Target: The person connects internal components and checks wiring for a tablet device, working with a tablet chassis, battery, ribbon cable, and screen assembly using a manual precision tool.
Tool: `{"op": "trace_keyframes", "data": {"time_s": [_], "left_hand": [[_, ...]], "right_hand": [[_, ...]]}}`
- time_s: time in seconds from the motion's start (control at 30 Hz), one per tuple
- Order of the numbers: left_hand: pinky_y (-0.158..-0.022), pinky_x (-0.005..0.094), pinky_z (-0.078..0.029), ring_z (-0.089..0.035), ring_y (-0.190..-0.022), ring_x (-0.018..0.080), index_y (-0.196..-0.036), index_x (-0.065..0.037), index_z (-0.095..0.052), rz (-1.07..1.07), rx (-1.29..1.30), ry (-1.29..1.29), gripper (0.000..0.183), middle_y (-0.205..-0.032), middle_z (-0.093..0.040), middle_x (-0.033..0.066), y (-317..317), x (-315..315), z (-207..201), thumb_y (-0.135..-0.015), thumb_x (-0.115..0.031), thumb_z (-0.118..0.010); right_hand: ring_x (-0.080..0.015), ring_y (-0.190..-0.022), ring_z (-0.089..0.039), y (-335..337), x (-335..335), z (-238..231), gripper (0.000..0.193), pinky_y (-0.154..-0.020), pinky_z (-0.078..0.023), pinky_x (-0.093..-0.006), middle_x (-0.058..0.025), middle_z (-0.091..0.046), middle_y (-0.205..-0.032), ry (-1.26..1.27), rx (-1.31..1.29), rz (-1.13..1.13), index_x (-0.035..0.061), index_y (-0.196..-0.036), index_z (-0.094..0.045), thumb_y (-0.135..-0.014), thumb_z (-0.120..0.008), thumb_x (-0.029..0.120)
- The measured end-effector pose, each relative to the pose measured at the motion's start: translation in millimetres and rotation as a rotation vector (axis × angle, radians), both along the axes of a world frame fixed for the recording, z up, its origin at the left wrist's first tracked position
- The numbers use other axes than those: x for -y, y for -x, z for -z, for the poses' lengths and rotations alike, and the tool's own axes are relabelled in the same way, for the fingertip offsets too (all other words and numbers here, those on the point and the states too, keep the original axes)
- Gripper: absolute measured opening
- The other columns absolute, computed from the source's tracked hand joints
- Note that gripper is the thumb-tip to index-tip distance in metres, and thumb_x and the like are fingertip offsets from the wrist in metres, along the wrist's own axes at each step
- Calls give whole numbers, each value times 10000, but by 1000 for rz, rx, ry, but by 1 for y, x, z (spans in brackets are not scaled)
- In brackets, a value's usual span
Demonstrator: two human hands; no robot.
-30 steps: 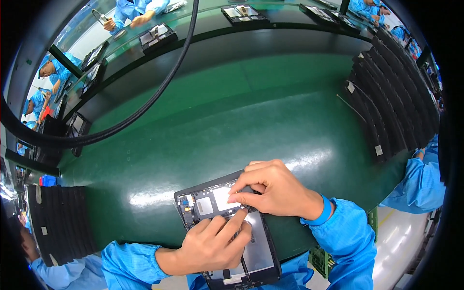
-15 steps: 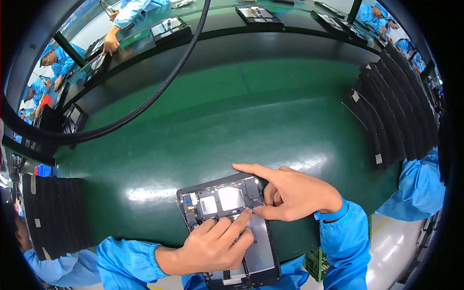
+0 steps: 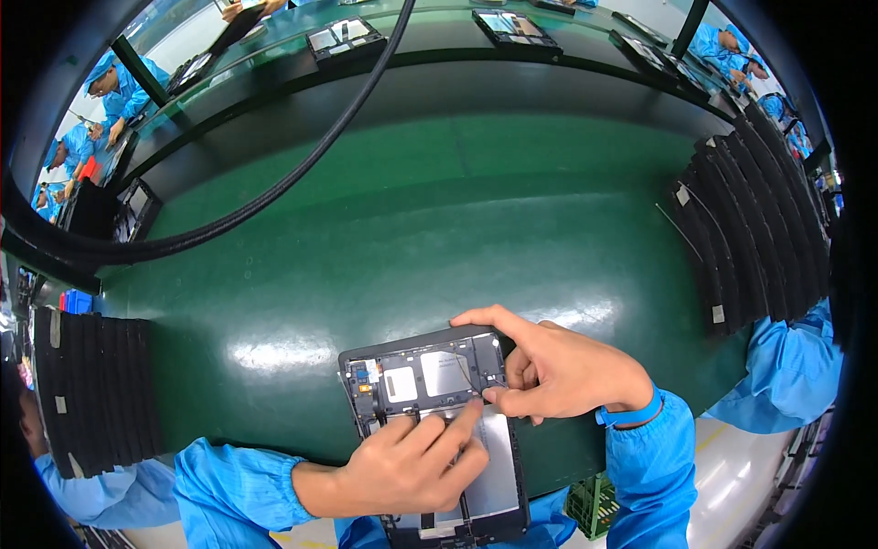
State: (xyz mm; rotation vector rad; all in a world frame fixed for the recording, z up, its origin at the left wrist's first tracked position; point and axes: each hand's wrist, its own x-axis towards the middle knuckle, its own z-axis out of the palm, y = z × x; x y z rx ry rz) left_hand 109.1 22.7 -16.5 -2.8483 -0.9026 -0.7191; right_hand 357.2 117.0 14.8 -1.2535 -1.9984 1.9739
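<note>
An opened tablet point(image 3: 400, 427), its inner parts bare, lies tilted at the near edge of the green table. My left hand point(image 3: 412, 464) rests over its middle, fingers curled and the index fingertip pressing beside the inner frame; whether something is pinched under it I cannot make out. My right hand point(image 3: 572, 371) grips the upper right side of the tablet. Its index finger stretches along the top edge, and its thumb reaches inward close to the left index fingertip. A thin dark wire point(image 3: 465, 371) runs across the inner frame toward both fingertips.
Stacks of black trays stand at the left point(image 3: 101, 393) and right point(image 3: 750, 220). A thick black cable point(image 3: 302, 174) arcs overhead. More opened tablets point(image 3: 517, 29) lie on the raised line behind the green table point(image 3: 412, 238). Co-workers in blue sit on both sides.
My view has shifted slightly. Both hands stay at the same part of the tablet, with small finger movements. At the upper left, a co-worker's hand has left the line, and a dark flat device is raised there.
</note>
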Motion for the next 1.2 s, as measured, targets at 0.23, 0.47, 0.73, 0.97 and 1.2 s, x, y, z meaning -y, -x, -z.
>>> {"op": "trace_keyframes", "data": {"time_s": [0.23, 0.47, 0.73, 0.97, 1.2], "left_hand": [[-615, 244, -438, -627, -751, 158, -897, -139, -732, 414, 426, -1, 40, -1146, -842, 96, 4, 1, 2, -922, -141, -701], [-1067, 524, -559, -706, -1114, 318, -1269, -157, -685, 490, 552, -307, 256, -1360, -790, 101, 49, 14, 24, -1029, -198, -607], [-576, 302, -384, -547, -667, 162, -950, -121, -760, 190, 207, 1, 136, -867, -695, 38, 108, 19, 15, -827, -130, -703], [-539, 383, -538, -679, -623, 266, -1099, -51, -780, -277, 476, 574, 202, -895, -740, 91, 101, 1, 13, -912, -112, -732], [-516, 324, -518, -687, -627, 200, -958, -29, -728, -253, 591, 649, 65, -865, -694, 82, 100, -8, 16, -898, -43, -746]], "right_hand": [[-162, -487, -533, 3, 4, -5, 793, -520, -377, -369, -47, -607, -572, -28, 41, 29, 119, -1687, -360, -990, -740, 119], [-111, -468, -399, 7, 8, 2, 758, -520, -286, -353, 4, -455, -528, -199, -43, 142, 106, -1679, -417, -1016, -781, 147], [-148, -490, -483, 38, 31, 15, 212, -482, -374, -312, -16, -578, -640, -981, -241, 169, 49, -1064, -798, -855, -827, 65], [-146, -508, -498, 51, 31, 29, 188, -476, -380, -314, -17, -611, -664, -1010, -266, 144, 54, -1027, -805, -839, -790, 41], [-123, -509, -388, 52, 29, 39, 236, -501, -276, -310, 34, -330, -590, -1025, -305, 233, 54, -1055, -797, -825, -768, 12]]}}
